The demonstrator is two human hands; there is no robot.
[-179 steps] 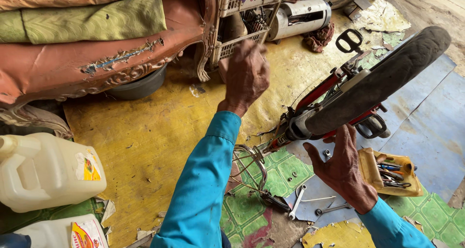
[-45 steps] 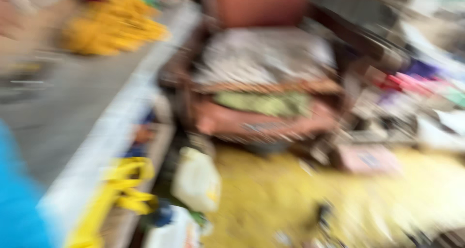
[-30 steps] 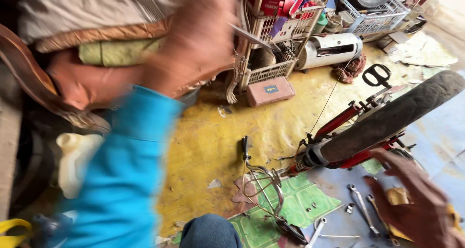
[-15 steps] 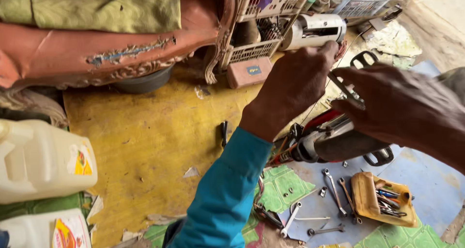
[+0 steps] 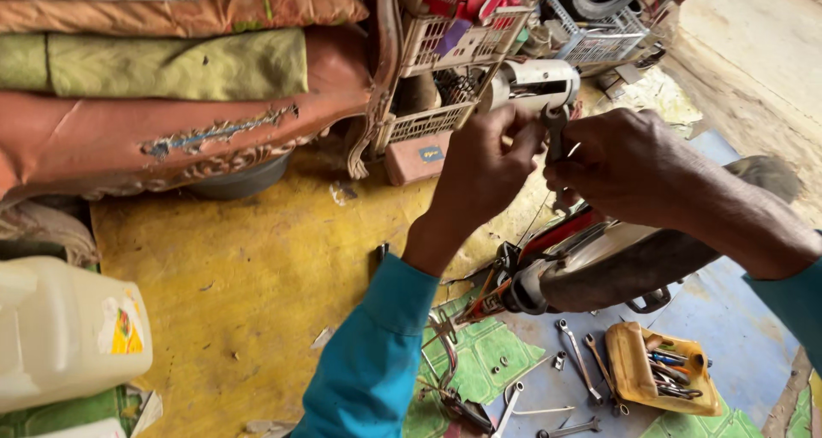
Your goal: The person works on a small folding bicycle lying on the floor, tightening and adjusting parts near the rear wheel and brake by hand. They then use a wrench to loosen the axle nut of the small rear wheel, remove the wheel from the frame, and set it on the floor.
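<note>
My left hand point(image 5: 481, 166) and my right hand point(image 5: 625, 164) meet in the air at the upper middle of the view, both closed on a small dark metal tool point(image 5: 555, 128) with a jaw-like head held between them. Beneath the hands lies an overturned red bicycle point(image 5: 548, 271) with its black tyre point(image 5: 685, 250) running off to the right. Both sleeves are teal. How each hand grips the tool is partly hidden by the fingers.
Spanners point(image 5: 578, 371) and a yellow tray of small tools point(image 5: 661, 371) lie on the floor at lower right. Worn cushions point(image 5: 171, 104) are stacked at left, plastic baskets point(image 5: 445, 53) behind them. A white jerrycan point(image 5: 68, 331) stands at lower left on the yellow mat point(image 5: 248, 275).
The view swung away to the left and back. My hands, apart six seconds ago, have come together above the bicycle, and a dark metal tool is now held between them.
</note>
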